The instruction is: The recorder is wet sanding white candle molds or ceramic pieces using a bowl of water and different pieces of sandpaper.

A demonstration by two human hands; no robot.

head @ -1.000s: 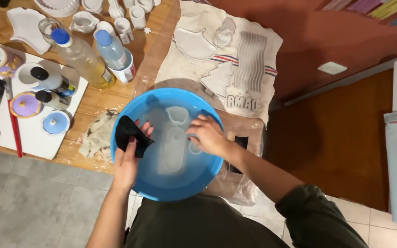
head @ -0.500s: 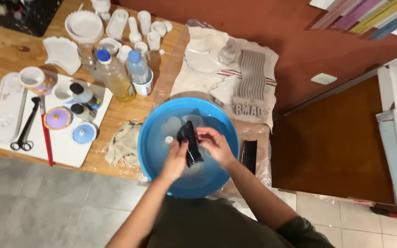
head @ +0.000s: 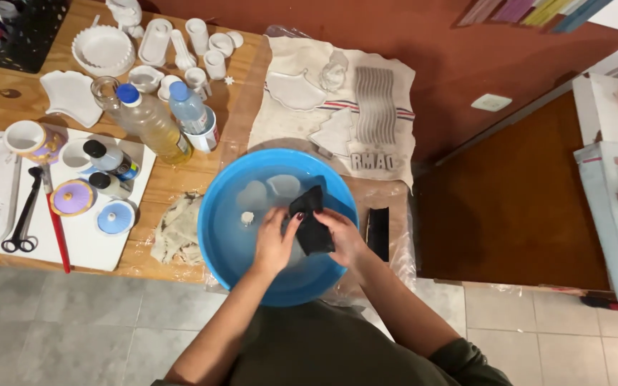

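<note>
A round blue basin of water stands at the table's near edge. Both my hands are inside it. My left hand and my right hand hold a small black sheet between them, just over the water. Under the sheet and my hands I can make out part of a white cast piece, mostly hidden. Two more pale pieces lie under the water at the far side of the basin.
White cast pieces and two bottles stand at the back left. A white tray holds black scissors, a red stick and small lids. A stained cloth with grey casts lies behind the basin.
My left hand has carried the black sheet from the basin's left rim to the middle, and my right hand has come onto it. The view has shifted slightly.
</note>
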